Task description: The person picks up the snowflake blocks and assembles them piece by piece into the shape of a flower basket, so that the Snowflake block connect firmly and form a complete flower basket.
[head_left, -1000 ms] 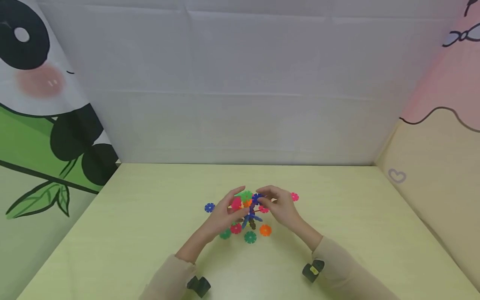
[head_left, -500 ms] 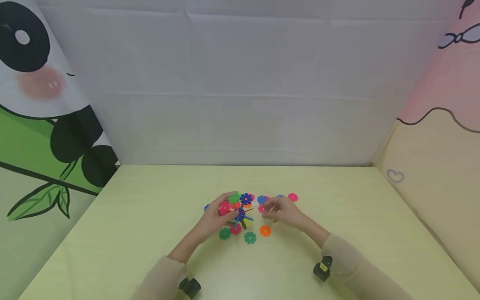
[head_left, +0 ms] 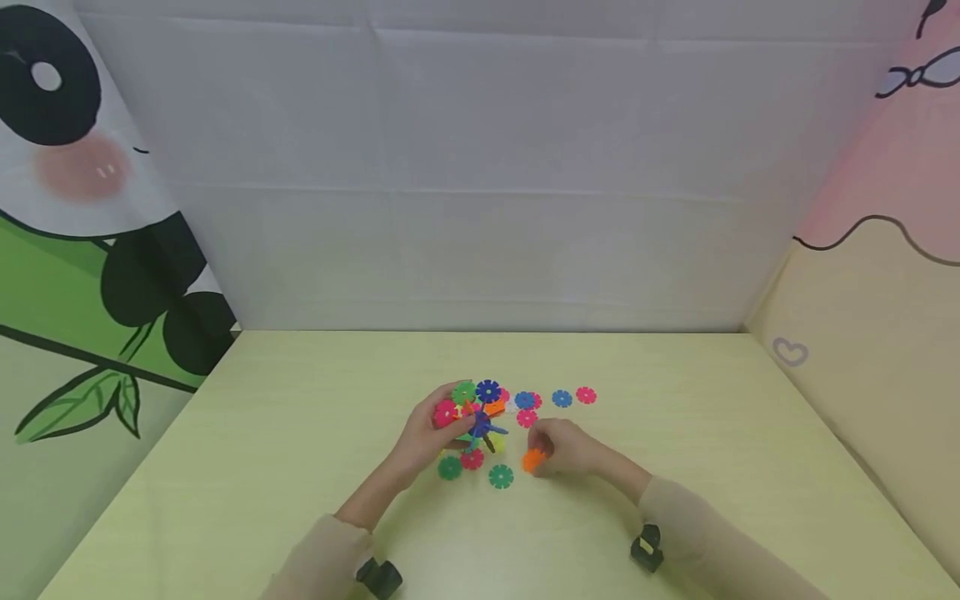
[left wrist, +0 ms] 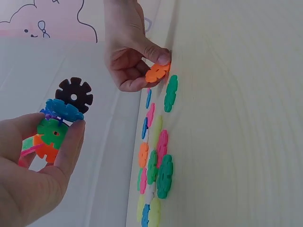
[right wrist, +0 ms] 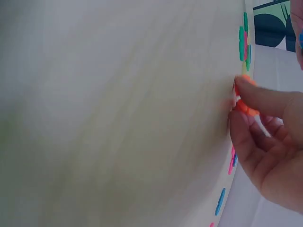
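Note:
My left hand (head_left: 420,437) holds up a cluster of notched plastic discs (head_left: 480,425) slotted together at angles. In the left wrist view, the cluster shows a blue disc (left wrist: 65,109), a green disc (left wrist: 52,133) and a dark disc (left wrist: 74,96) standing out at the top. Its far side is hidden behind my fingers. Low at the tabletop, my right hand (head_left: 573,448) pinches an orange notched disc (head_left: 533,460) between thumb and fingers. The right wrist view shows that orange disc (right wrist: 248,109) partly covered by the fingertips.
Loose discs lie flat around my hands. A teal one (head_left: 501,477) is nearest me, beside a green one (head_left: 450,467) and a red one (head_left: 472,458). Farther back are a blue disc (head_left: 562,398) and a pink disc (head_left: 587,395). A white panel (head_left: 487,208) stands behind the table.
My left hand has shifted left with the cluster. My right hand has left the cluster, moved right and down toward me, and taken hold of the orange disc on the table.

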